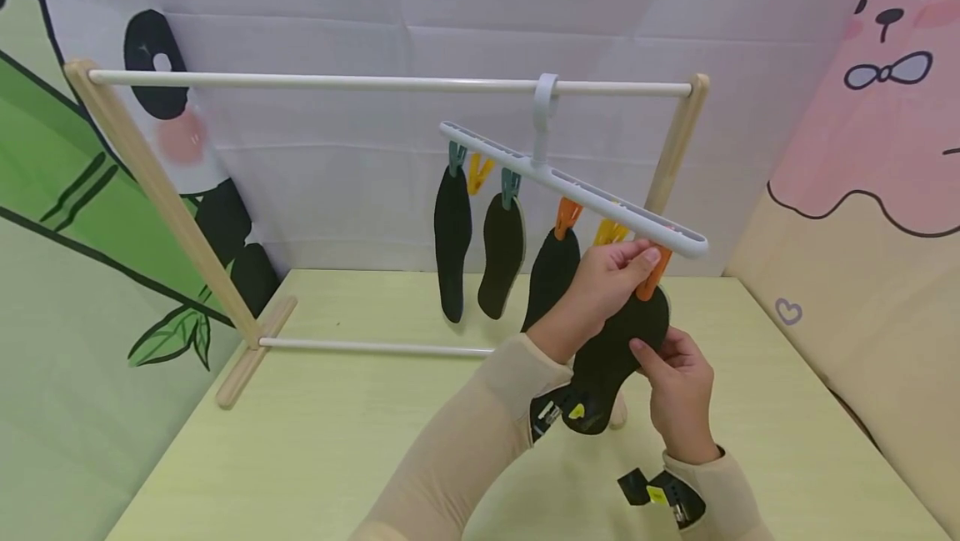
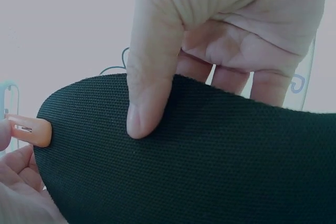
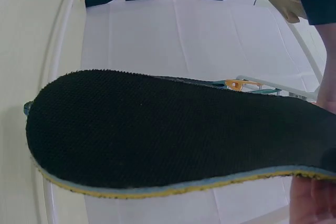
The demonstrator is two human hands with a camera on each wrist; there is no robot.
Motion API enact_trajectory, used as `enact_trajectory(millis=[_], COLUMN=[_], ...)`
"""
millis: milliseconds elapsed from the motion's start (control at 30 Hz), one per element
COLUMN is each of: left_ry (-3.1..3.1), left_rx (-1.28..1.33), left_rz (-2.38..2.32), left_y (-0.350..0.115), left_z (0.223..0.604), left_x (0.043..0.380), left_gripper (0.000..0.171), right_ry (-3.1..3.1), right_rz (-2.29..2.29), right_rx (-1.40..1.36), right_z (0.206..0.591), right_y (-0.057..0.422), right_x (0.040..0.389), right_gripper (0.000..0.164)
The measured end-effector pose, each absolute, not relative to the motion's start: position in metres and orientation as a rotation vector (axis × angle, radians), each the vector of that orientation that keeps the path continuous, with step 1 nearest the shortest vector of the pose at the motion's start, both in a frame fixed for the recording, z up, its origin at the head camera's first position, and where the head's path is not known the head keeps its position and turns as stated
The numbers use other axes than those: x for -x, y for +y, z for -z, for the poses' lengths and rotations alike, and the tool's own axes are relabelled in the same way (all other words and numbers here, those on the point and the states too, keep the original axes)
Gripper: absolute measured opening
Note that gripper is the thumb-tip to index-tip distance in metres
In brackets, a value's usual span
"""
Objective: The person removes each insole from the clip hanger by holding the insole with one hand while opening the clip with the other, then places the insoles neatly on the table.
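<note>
My left hand point(image 1: 609, 278) pinches an orange clothespin point(image 1: 654, 276) at the near end of a white clip hanger point(image 1: 570, 184). The clothespin bites the heel edge of a black shoe insole point(image 1: 618, 341). My right hand point(image 1: 684, 387) holds that insole by its side, thumb on the woven face, fingers behind, as the left wrist view shows of the thumb point(image 2: 149, 93). In the right wrist view, the insole point(image 3: 157, 129) has a blue and yellow layered edge. Three more dark insoles hang along the hanger, one of them point(image 1: 555, 270) partly hidden by my left hand and forearm.
The hanger hooks over the white top rod point(image 1: 337, 81) of a wooden-ended rack. Teal clothespins point(image 1: 511, 187) grip the farther insoles. A yellow clothespin point(image 1: 478, 173) hangs with nothing in it. The rack's foot point(image 1: 255, 353) stands on a pale table point(image 1: 337, 449), with a printed cloth behind.
</note>
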State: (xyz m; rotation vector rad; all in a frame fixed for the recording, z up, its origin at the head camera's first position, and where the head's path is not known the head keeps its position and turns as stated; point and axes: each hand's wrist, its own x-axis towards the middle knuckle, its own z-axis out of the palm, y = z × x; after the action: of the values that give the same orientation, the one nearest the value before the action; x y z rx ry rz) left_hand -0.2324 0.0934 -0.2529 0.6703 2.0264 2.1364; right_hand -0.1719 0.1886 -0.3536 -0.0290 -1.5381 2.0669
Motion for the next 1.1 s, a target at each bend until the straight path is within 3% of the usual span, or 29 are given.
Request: enact_trajectory(millis=[1100], left_ry=[2.070], left_rx=[-0.673], left_rz=[-2.136], left_y=[0.0956], left_z=[0.2516], left_x=[0.2334], left_gripper=[0.028], right_ry=[-1.614], right_rz=[-1.970], right_rx=[0.023], right_z=[0.3555], right_y=[0.1939], right_x=[0.1697], right_gripper=[0.028])
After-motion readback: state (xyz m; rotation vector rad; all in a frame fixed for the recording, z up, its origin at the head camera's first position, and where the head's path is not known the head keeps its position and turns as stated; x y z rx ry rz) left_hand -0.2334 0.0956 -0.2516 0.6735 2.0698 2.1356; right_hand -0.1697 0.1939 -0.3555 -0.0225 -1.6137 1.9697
